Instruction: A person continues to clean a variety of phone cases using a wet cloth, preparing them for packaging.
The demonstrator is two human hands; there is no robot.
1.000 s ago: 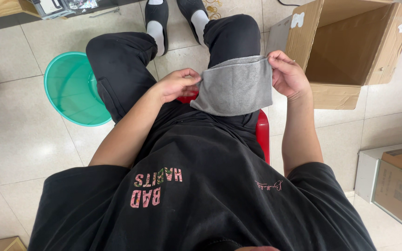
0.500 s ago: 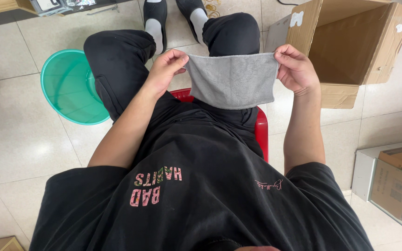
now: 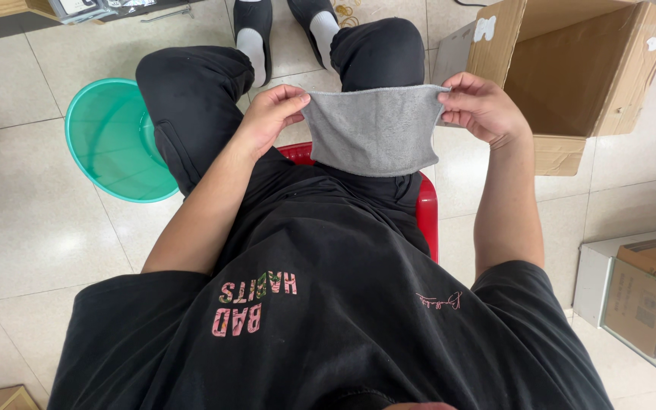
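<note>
A small grey cloth (image 3: 373, 130) hangs stretched flat between my two hands, above my lap. My left hand (image 3: 275, 110) pinches its upper left corner. My right hand (image 3: 480, 105) pinches its upper right corner. The top edge is pulled taut and level, and the bottom edge hangs loose in a curve. I sit on a red stool (image 3: 427, 209) in black trousers and a black shirt, with my legs stretched out ahead.
A green plastic basin (image 3: 108, 144) stands on the tiled floor to my left. An open cardboard box (image 3: 571, 68) lies on its side to my right. More cardboard boxes (image 3: 647, 288) sit at the lower right, behind a glass pane.
My hands have drawn apart and lifted the cloth, pulling it from a slack, tilted hold into a flat, level spread.
</note>
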